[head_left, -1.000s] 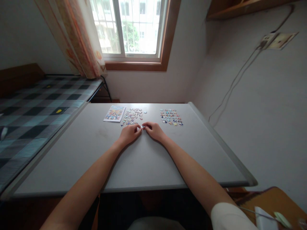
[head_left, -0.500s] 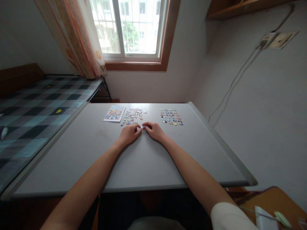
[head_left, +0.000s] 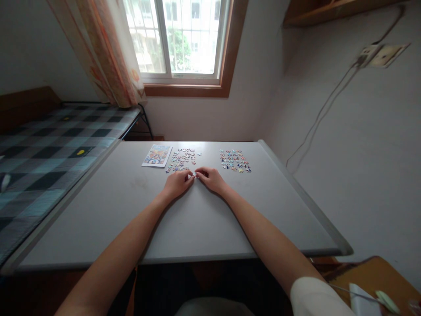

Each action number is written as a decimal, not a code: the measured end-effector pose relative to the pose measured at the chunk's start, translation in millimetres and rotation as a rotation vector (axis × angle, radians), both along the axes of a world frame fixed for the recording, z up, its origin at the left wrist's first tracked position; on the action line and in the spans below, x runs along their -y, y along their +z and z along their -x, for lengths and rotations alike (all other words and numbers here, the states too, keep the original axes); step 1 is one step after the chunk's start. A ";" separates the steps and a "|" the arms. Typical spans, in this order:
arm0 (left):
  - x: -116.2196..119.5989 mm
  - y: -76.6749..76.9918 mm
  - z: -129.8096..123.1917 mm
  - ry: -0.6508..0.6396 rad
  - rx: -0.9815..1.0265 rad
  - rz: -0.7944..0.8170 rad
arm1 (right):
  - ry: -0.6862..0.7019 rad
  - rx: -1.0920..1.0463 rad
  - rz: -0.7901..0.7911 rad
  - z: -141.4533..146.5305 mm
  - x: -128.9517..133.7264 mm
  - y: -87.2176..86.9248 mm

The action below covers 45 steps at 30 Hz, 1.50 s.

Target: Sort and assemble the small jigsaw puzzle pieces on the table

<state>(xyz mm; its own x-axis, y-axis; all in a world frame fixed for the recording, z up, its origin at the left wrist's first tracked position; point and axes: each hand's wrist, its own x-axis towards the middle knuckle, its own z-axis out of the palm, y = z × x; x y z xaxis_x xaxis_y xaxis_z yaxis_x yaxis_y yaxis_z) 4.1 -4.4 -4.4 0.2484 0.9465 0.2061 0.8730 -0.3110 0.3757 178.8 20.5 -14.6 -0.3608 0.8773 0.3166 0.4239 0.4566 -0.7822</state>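
My left hand (head_left: 178,183) and my right hand (head_left: 211,179) meet at the middle of the table, their fingertips closed on small jigsaw puzzle pieces (head_left: 195,174) between them. The fingers cover most of these pieces, so I cannot tell how many there are or whether they are joined. Just beyond my left hand lies a spread of loose puzzle pieces (head_left: 184,159). A second group of puzzle pieces (head_left: 234,159) is laid out in rows to the right of my right hand. Left of the first group lies a printed picture sheet (head_left: 157,156).
The pieces lie on a grey-white table (head_left: 204,224) with raised side edges. A bed with a checked cover (head_left: 75,136) stands along the left. Behind are a window (head_left: 187,39) and a curtain (head_left: 108,57). A cable (head_left: 319,115) hangs down the right wall; a wooden stool (head_left: 371,276) is at lower right.
The small pieces between my fingertips have turned or shifted slightly; a reddish patch seen there before no longer shows. Both hands stay in nearly the same place.
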 end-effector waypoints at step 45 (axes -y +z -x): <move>0.7 0.6 -1.9 -0.047 0.007 0.017 | -0.573 0.249 0.240 10.6 -127.9 -1.0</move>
<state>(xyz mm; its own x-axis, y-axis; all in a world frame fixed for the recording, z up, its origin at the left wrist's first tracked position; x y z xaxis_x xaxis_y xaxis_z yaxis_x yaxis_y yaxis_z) 6.0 -5.1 -3.8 0.2916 0.9371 0.1916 0.8550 -0.3452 0.3871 168.2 148.4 -15.7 0.1463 0.9876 0.0564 0.7288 -0.0691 -0.6812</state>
